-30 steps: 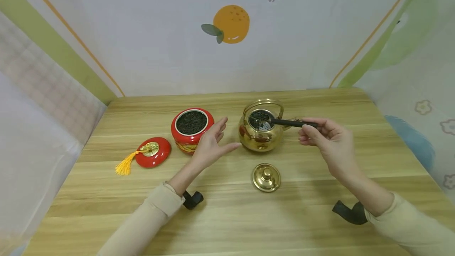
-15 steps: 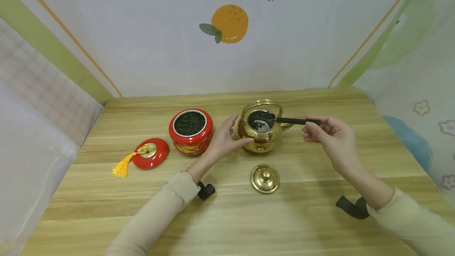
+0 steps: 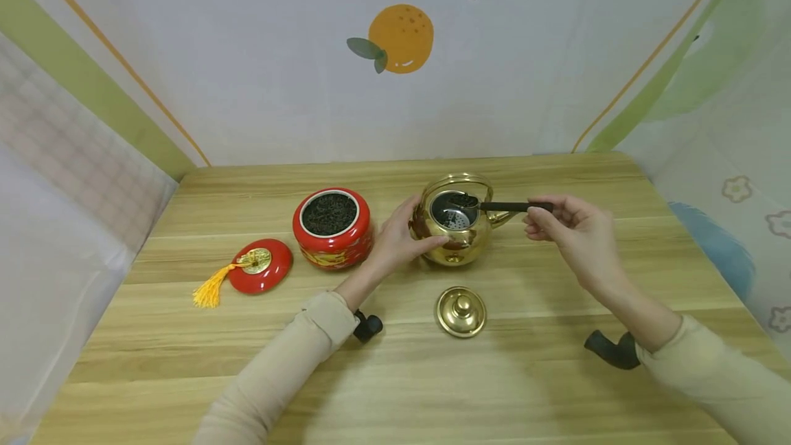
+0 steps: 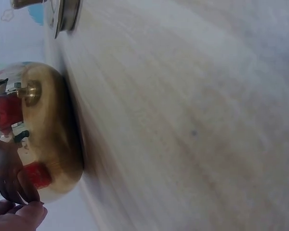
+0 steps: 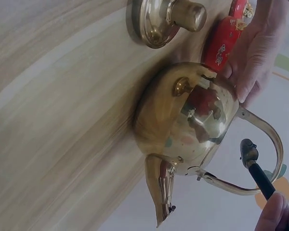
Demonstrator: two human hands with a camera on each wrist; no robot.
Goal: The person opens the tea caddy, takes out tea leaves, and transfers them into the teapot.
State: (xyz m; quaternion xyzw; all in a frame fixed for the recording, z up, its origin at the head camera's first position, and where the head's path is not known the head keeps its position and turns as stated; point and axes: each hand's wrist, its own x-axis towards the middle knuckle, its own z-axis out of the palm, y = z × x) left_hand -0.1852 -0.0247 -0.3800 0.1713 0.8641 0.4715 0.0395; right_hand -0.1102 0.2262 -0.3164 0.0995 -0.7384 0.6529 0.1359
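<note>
Currently, the right hand (image 3: 577, 239) is pinching the scoop (image 3: 513, 207), poising dark leaves (image 5: 249, 144) over the golden teapot (image 3: 454, 247). The left hand (image 3: 398, 244) is resting spread against its side, the red jar (image 3: 332, 254) standing beyond. Possibly, clipping the arched handle (image 3: 458, 176) or twisting early would be scattering leaves across the table (image 3: 531, 383).

The left hand (image 3: 398, 239) has come against the golden teapot (image 3: 456, 246); the spoon (image 3: 508, 207) has shifted toward the spout (image 3: 502, 219).

polished metal teapot (image 3: 456, 244), glossy jar (image 3: 331, 244), smooth wood-grain table (image 3: 432, 390)
</note>
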